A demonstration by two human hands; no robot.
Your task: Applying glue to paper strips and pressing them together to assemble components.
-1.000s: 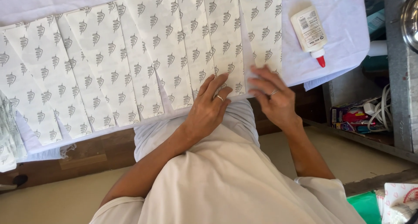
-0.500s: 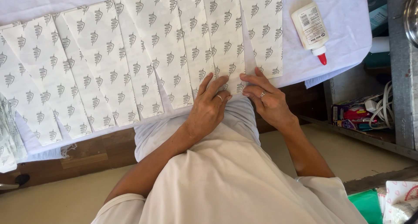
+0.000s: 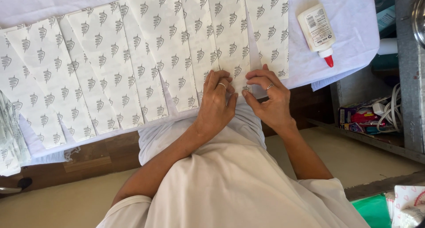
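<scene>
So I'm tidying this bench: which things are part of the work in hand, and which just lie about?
In hand:
- left hand and right hand, both pressing the near edge of the patterned paper strips
- white cloth under the strips

Lying about:
- glue bottle, untouched on the cloth
- cables and packets on the side shelf

Pale floor (image 3: pixel 66 201), dark wooden table edge (image 3: pixel 102 152), grey shelf (image 3: pixel 409 77).

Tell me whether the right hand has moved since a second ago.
Yes. The right hand slid left toward the left hand, away from the glue bottle.
</scene>
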